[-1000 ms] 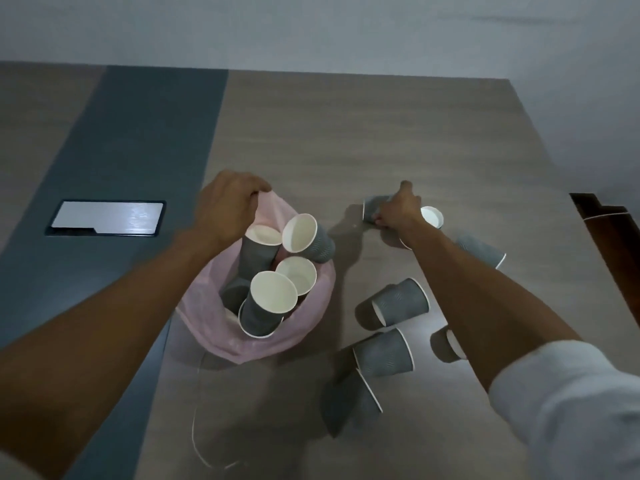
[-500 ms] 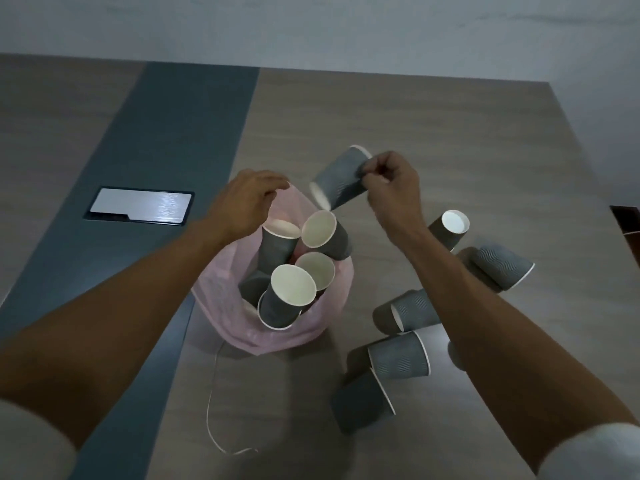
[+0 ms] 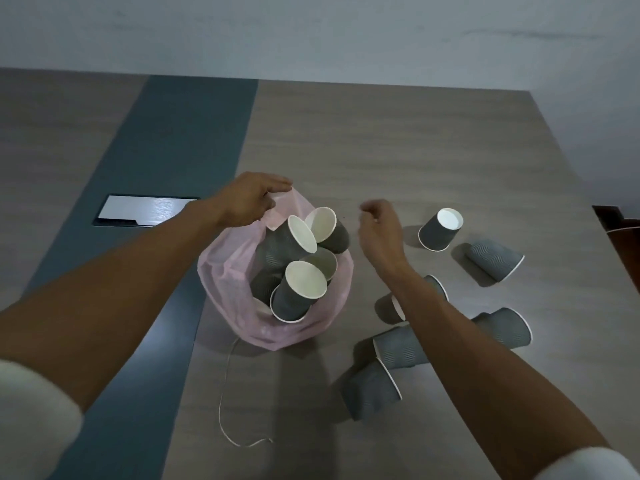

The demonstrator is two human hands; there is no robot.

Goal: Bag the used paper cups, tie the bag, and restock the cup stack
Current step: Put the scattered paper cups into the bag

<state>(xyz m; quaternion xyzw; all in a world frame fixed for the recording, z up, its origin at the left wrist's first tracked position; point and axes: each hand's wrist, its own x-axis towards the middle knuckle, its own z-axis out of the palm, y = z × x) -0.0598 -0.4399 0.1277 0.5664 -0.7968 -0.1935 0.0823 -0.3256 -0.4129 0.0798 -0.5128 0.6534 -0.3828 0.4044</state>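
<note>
Cups (image 3: 304,268) sit piled high in the pink bag (image 3: 228,271) on the bench (image 3: 415,150), some poking over the top. The bag is soft, so one bump could tip it and spill them. The left hand (image 3: 251,199) pinches the bag's rim, holding the mouth open. The right hand (image 3: 379,226) hangs beside the bag, fingers loosely curled, holding nothing. More cups (image 3: 441,228) lie on the bench at the right.

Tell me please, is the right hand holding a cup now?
No, the right hand hovers empty beside the bag, its fingers loosely curled.
</note>
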